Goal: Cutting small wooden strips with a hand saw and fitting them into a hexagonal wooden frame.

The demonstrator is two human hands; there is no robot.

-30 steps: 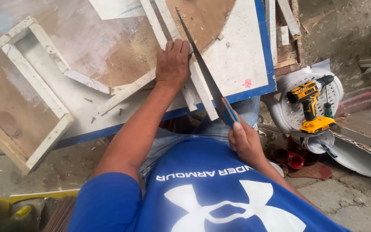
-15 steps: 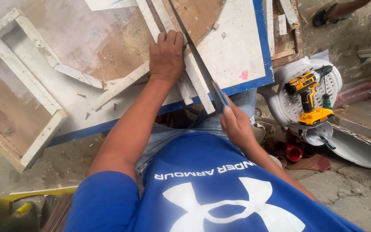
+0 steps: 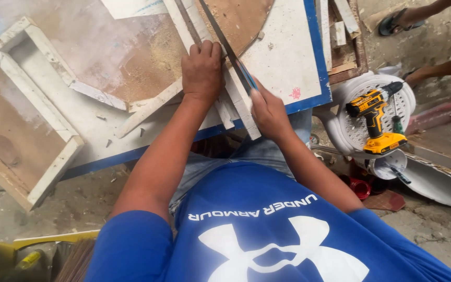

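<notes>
My left hand (image 3: 201, 70) presses flat on several white wooden strips (image 3: 236, 102) that lie side by side on a white board with a blue edge (image 3: 293, 57). My right hand (image 3: 268, 110) grips the handle of a handsaw (image 3: 225, 44); its dark blade runs up and to the left across the strips, just right of my left fingers. Sawdust covers the board around the cut.
A white wooden frame (image 3: 37, 109) lies at the left of the work surface. A yellow cordless drill (image 3: 374, 117) rests on an overturned white plastic stool (image 3: 361, 109) at the right. Another person's sandalled foot (image 3: 403, 18) shows at the top right. Scrap wood (image 3: 343, 36) is stacked beyond the board.
My right hand has pushed the saw forward and up along the strips, so less blade shows near me. My left hand has stayed pressed on the strips.
</notes>
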